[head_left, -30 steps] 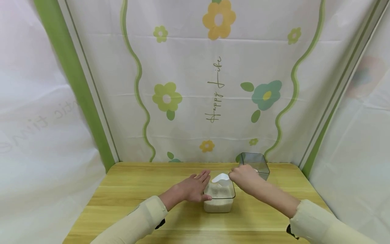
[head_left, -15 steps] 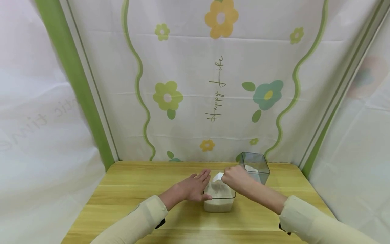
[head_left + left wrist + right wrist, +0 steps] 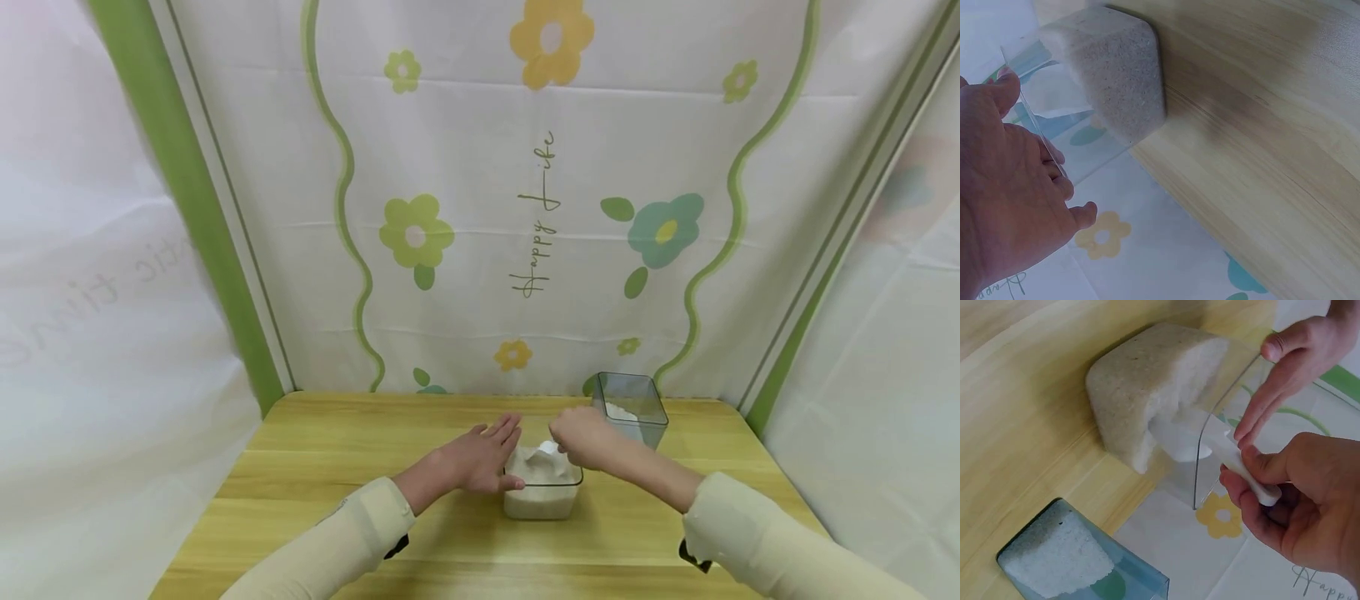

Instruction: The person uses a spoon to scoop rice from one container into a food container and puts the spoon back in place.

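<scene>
My right hand (image 3: 588, 438) grips the handle of a white scoop (image 3: 1244, 465), fingers and thumb curled round it. The scoop's bowl dips into pale grain (image 3: 1141, 387) inside a clear square container (image 3: 543, 485). On the container's left side, my left hand (image 3: 480, 463) rests at the rim with straight fingers, its thumb over the near corner. The left wrist view has those fingers (image 3: 1054, 162) along the rim, and the grain banked up inside the container. Part of the scoop's bowl is hidden in the grain.
A blue-grey see-through container (image 3: 651, 435) with some white grain stands behind and right of the clear one, close to my right forearm. Both stand on a wooden table (image 3: 315, 467), with a flowered curtain (image 3: 450, 167) along its back edge and curtains at both sides.
My right hand has moved left and slightly down, and the scoop has sunk from above the grain into it. The blue-grey container's white contents now show. The left hand stays put.
</scene>
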